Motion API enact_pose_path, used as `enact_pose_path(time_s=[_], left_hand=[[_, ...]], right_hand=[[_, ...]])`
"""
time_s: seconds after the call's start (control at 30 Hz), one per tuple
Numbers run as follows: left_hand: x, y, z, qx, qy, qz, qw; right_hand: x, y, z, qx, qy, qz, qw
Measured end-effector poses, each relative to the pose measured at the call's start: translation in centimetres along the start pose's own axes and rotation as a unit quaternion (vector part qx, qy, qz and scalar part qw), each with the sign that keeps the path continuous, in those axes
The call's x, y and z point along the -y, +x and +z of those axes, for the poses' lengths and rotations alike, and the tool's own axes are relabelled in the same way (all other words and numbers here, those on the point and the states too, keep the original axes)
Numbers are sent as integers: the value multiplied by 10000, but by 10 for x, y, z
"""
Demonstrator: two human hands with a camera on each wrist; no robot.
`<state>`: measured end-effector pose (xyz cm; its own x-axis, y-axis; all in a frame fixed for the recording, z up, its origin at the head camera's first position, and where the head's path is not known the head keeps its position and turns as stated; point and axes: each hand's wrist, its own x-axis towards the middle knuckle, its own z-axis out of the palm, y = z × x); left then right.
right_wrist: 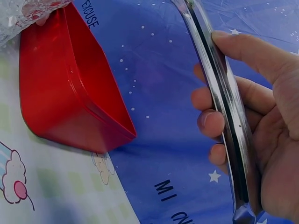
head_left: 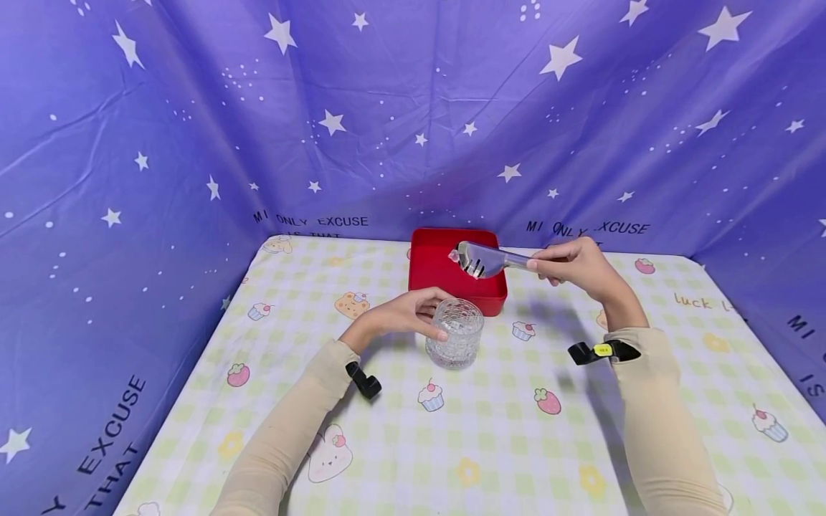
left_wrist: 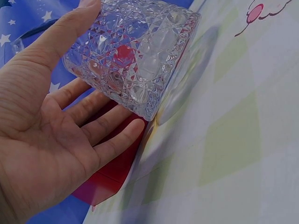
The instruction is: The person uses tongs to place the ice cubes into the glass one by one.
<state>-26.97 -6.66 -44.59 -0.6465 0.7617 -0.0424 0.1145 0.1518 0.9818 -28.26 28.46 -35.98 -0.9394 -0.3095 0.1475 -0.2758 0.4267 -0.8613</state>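
A cut-glass tumbler (head_left: 459, 344) stands on the table in front of the red box (head_left: 422, 261). My left hand (head_left: 400, 315) holds it from the left, thumb near its rim and fingers along its far side. In the left wrist view, roundish clear shapes and a red spot show through the tumbler's patterned wall (left_wrist: 149, 60). My right hand (head_left: 577, 265) grips metal serving tongs (head_left: 484, 260) by the handle, over the box. A small clear, pinkish piece (head_left: 454, 255) shows at the tongs' tip; its kind is too small to tell.
The box is open-topped, and its floor is partly hidden by the tongs. A checked tablecloth (head_left: 503, 430) with printed cupcakes and strawberries covers the table. Blue star-patterned cloth (head_left: 400, 143) hangs behind and at both sides. Black straps (head_left: 364, 381) sit on both wrists.
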Motion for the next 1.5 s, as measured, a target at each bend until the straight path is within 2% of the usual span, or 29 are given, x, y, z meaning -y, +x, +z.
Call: enact_pose_path(time_s=[0.53, 0.9, 1.5], left_hand=[[-1, -1, -1, -72, 78, -102, 9999], [-3, -3, -2, -32, 54, -22, 10000], [-3, -3, -3, 35, 63, -14, 10000]], right_hand=[[5, -4, -9, 508, -83, 4, 9987], [3, -7, -6, 447, -290, 167, 9984], [3, -8, -4, 610, -402, -25, 9973]])
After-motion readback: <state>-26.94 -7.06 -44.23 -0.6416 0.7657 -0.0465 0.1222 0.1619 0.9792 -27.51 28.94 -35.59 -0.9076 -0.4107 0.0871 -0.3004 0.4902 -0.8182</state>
